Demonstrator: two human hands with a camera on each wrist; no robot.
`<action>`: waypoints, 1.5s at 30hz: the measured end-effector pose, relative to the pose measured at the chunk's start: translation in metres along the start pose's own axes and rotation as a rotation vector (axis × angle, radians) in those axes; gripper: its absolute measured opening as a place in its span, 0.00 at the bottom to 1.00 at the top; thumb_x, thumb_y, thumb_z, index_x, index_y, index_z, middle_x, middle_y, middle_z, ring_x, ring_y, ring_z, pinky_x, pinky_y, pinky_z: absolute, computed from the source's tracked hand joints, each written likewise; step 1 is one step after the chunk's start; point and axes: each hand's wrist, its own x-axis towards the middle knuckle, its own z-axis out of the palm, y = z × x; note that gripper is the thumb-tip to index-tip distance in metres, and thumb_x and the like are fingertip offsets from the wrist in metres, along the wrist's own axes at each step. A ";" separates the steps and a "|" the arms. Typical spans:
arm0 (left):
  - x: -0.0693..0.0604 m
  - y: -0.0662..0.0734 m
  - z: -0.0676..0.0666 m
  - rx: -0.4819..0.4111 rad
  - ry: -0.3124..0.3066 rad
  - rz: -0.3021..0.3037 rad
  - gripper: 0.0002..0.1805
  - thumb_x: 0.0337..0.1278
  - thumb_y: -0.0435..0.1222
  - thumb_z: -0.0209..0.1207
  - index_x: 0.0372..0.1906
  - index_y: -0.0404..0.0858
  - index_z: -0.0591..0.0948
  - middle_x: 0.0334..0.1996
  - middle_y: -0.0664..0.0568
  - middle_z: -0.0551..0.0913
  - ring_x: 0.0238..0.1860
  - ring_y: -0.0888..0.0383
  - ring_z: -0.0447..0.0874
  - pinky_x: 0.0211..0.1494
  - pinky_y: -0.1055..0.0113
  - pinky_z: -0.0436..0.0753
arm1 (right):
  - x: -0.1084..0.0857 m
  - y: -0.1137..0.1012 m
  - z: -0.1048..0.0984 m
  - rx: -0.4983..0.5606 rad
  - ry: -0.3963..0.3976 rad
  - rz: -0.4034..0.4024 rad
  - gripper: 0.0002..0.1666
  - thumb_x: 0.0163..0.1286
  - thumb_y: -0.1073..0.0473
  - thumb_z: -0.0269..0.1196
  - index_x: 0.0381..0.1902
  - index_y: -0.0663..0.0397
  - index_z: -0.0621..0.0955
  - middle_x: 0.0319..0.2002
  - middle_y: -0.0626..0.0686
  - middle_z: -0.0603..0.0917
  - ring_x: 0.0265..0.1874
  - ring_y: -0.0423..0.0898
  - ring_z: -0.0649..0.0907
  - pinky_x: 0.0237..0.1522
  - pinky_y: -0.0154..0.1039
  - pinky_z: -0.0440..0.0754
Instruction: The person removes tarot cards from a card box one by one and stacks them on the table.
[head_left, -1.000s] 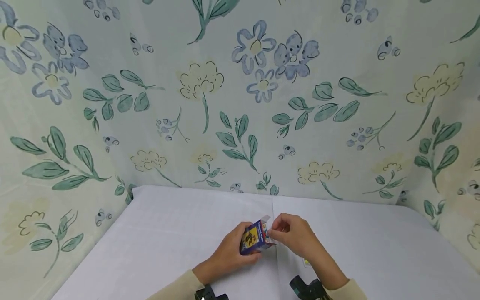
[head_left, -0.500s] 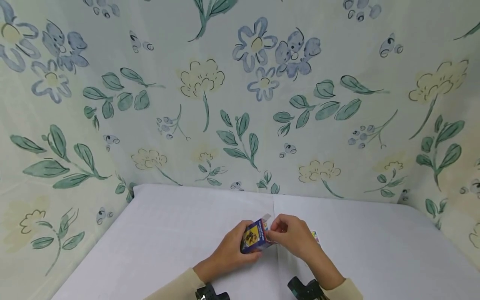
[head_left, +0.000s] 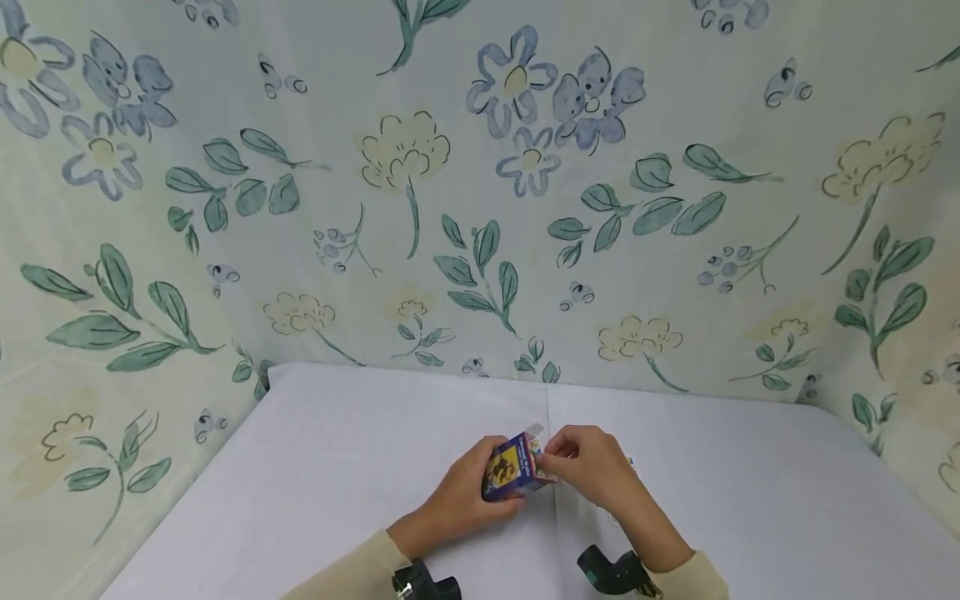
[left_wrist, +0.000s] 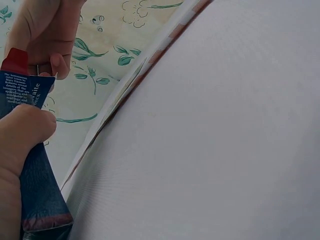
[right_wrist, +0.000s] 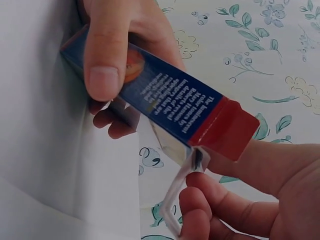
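Box (head_left: 504, 471), small, mostly blue with a yellow picture panel, sits tilted in the left hand (head_left: 461, 492), low and central in head view, over the white table cover (head_left: 360, 433). Left grip is firm: thumb pressed along one printed side with white lettering, fingers wrapped round from the other side. Red flap (right_wrist: 227, 130) sticks out from the end facing the right hand (head_left: 596, 467); pale flap (head_left: 535, 430) stands up at the upper edge of that same end. Right hand is right at this end, fingers curled in, narrow gap, fingertips touching a bent pale strip (right_wrist: 172, 197) there. Whether they pinch it is not clear, nor what the strip is. Small colourful item (head_left: 631, 461) shows past the right wrist, mostly hidden behind it. Black wrist devices, left (head_left: 426, 581) and right (head_left: 615, 571), below cream sleeves (head_left: 348, 571). Floral backdrop (head_left: 480, 200), blue and yellow flowers, green leaves, behind and at both sides of the table.
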 end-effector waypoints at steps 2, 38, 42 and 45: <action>0.001 0.000 0.000 0.001 0.004 0.008 0.38 0.48 0.49 0.70 0.63 0.49 0.64 0.50 0.60 0.74 0.46 0.64 0.74 0.49 0.69 0.77 | 0.001 0.000 -0.002 -0.004 0.003 -0.007 0.08 0.57 0.55 0.71 0.26 0.50 0.83 0.23 0.46 0.79 0.26 0.44 0.75 0.26 0.38 0.74; 0.000 0.003 -0.001 0.030 0.003 -0.017 0.39 0.48 0.52 0.69 0.64 0.49 0.64 0.51 0.60 0.74 0.47 0.65 0.73 0.50 0.69 0.76 | 0.000 -0.002 -0.015 0.138 -0.037 0.065 0.08 0.60 0.62 0.67 0.36 0.57 0.80 0.21 0.48 0.84 0.19 0.49 0.83 0.22 0.41 0.79; 0.001 0.004 -0.001 0.024 0.004 -0.021 0.38 0.48 0.51 0.69 0.64 0.49 0.64 0.50 0.60 0.74 0.47 0.65 0.73 0.50 0.69 0.76 | 0.000 -0.002 -0.017 0.144 -0.031 0.067 0.08 0.60 0.62 0.67 0.37 0.58 0.80 0.21 0.49 0.84 0.19 0.49 0.83 0.23 0.42 0.80; 0.000 0.004 0.000 0.018 -0.005 -0.037 0.38 0.49 0.51 0.69 0.64 0.50 0.64 0.50 0.60 0.74 0.47 0.65 0.73 0.50 0.69 0.76 | -0.001 -0.002 -0.019 0.139 -0.029 0.072 0.09 0.60 0.63 0.67 0.37 0.58 0.80 0.22 0.49 0.84 0.19 0.49 0.82 0.23 0.42 0.80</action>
